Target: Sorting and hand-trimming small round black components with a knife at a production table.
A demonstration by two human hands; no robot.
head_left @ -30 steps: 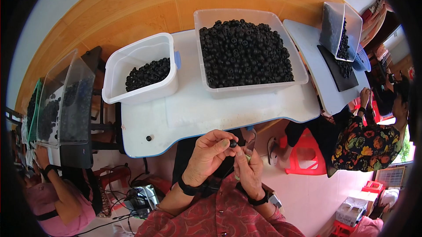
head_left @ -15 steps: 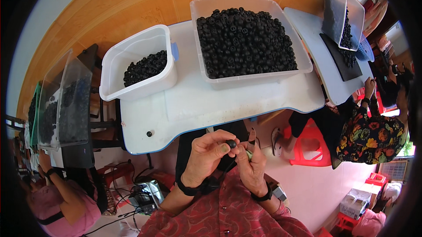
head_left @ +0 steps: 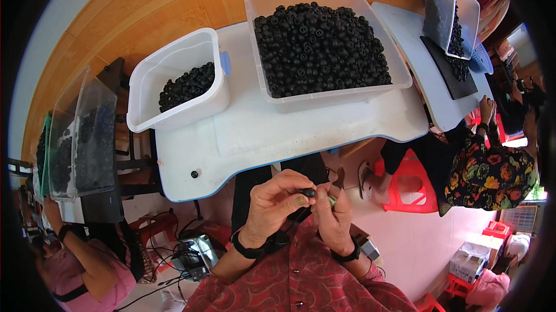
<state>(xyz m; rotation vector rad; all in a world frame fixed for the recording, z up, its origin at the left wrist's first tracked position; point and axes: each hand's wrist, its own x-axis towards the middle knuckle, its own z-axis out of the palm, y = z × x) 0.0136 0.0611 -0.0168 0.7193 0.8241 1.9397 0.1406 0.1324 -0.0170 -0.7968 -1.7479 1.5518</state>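
Observation:
Between the thumb and fingertips of my left hand (head_left: 267, 208) is a small black round part (head_left: 307, 192). My right hand (head_left: 334, 222) is closed just beside it, its fingertips touching or almost touching the part. A bit of a slim pale-green thing (head_left: 332, 200) shows in the right fingers; most of it is hidden, so its kind is unclear. Both hands are in front of the white table's near edge. One loose black part (head_left: 194, 173) lies on the table's left end.
On the white table (head_left: 260, 138) stand a big clear bin (head_left: 341, 99) heaped with black ring-like parts and a smaller white tub (head_left: 200, 112) partly filled with them. Co-workers sit at both sides, one by a tipped clear bin (head_left: 468, 22). A red stool (head_left: 399, 199) is at the right.
My right thumb and fingers have closed in on the black part, and the raised right forefinger has bent down. The left hand keeps its hold. The view has shifted slightly.

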